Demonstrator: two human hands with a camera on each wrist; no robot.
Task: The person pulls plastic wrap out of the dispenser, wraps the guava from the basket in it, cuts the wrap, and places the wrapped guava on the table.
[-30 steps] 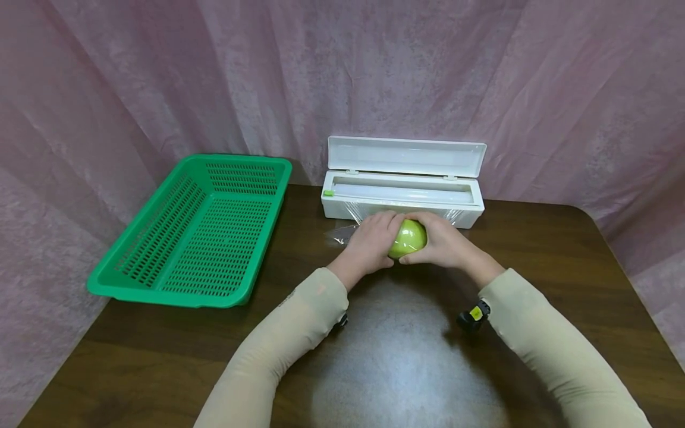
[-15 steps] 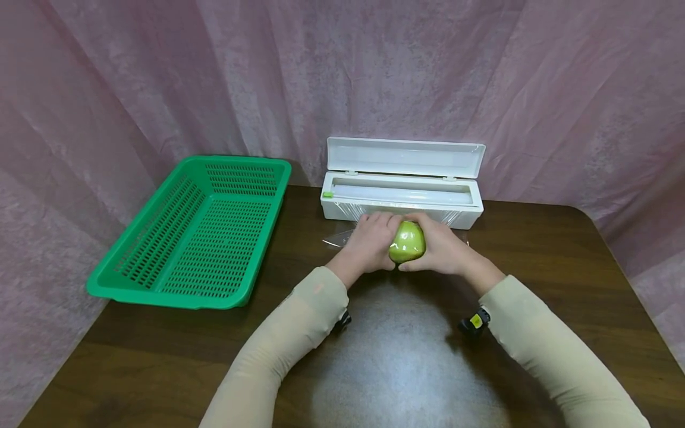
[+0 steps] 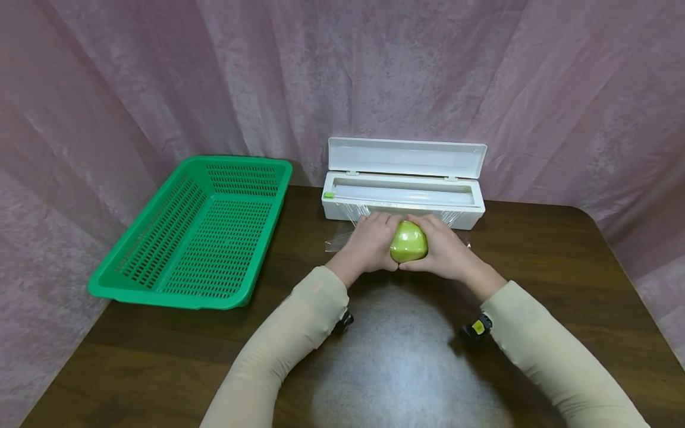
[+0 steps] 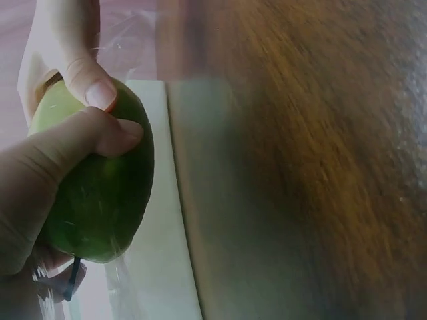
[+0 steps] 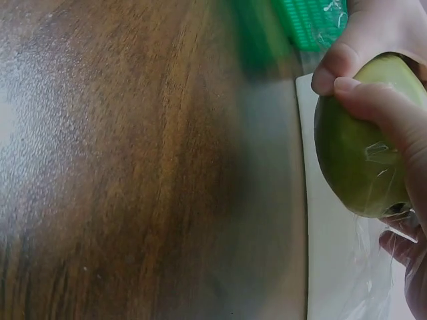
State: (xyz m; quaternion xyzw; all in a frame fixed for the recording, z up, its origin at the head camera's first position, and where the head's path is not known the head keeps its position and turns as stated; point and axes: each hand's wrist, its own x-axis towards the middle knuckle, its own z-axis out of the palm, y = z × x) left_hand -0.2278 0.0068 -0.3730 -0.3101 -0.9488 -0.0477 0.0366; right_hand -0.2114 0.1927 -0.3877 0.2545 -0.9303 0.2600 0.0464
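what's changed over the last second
The green apple has turned slightly in the grip of the left hand and right hand, and all three have eased a touch toward the person. Nothing was newly grasped or let go. The white cling film dispenser, lid open, and the green basket stayed put.

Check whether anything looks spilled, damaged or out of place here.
Nothing looks spilled or damaged. Only the film looks untidy: a loose part juts out left of the fruit, in front of the box.
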